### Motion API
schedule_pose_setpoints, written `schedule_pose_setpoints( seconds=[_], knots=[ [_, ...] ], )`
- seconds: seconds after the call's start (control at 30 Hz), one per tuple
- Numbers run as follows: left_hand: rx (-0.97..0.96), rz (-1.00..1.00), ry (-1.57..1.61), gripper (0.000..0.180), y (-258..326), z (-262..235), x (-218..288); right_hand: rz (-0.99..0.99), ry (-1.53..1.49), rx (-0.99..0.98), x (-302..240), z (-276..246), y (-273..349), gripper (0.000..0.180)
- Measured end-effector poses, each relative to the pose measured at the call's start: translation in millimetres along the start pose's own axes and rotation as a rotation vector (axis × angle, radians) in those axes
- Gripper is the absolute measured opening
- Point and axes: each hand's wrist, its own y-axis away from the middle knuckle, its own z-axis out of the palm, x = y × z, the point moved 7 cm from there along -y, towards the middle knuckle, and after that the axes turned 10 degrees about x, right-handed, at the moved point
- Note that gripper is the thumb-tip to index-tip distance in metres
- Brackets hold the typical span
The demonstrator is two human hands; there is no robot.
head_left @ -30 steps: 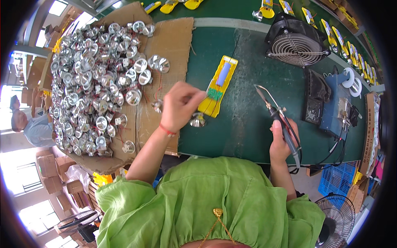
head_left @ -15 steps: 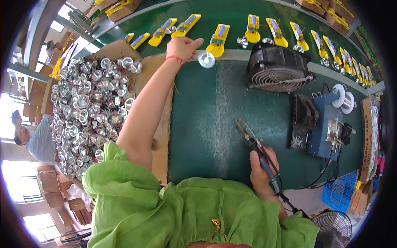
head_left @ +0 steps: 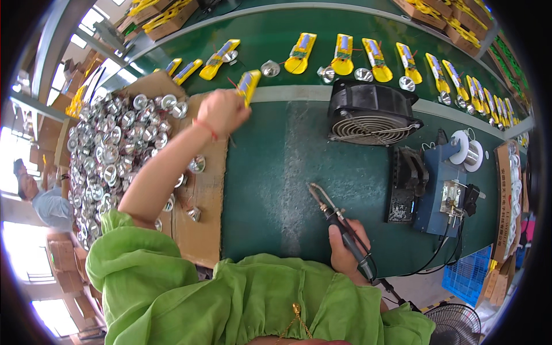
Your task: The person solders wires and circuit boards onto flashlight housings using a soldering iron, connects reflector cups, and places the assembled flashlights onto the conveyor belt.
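My left hand (head_left: 221, 114) is closed around the lower end of a yellow housing (head_left: 248, 86) carrying a blue cylinder cell and a green circuit board. It is above the bench's back edge, beside the heap of silver reflector cups (head_left: 109, 144). A loose reflector cup (head_left: 270, 68) lies just beyond, on the green strip. Lower right, my right hand (head_left: 348, 247) grips a soldering iron (head_left: 330, 213), its thin tip pointing up and left over the green bench mat (head_left: 259, 190). The fingers of my left hand partly hide the housing's lower end.
Along the green strip (head_left: 253, 26) runs a row of yellow housings with reflector cups. A black fan (head_left: 371, 112) stands at the bench's back; right of it are a black stand (head_left: 405, 190) and a blue soldering unit (head_left: 437, 190) with solder spools (head_left: 472, 154). Cardboard (head_left: 201, 224) lies under the cups.
My left hand has moved left and nearer, and now holds a yellow housing. The reflector cup that was by its fingers lies on the strip. The soldering iron stays in my right hand.
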Motion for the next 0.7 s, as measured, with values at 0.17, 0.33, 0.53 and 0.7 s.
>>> schedule_pose_setpoints(
  seconds=[0.17, 0.33, 0.53, 0.7],
  knots=[
    [-0.213, -0.127, 0.252, 0.033, 131.3, -16.3, 57.6, 0.145, -0.097, 0.048, 9.1, -0.6, 6.0, 0.020],
    [0.089, -0.407, 0.709, 0.034, 117.5, -20.2, -9.7, 0.100, -0.045, 0.032, 7.1, 1.1, 9.3, 0.019],
    [0.163, -0.635, 0.600, 0.065, 5.4, 19.0, -161.9, 0.083, 0.005, 0.054, 4.4, 1.7, 9.0, 0.020],
    [0.160, -0.749, 0.240, 0.075, -69.2, 57.2, -192.4, -0.082, 0.116, -0.024, -10.4, 5.0, 1.7, 0.022]
  ],
)
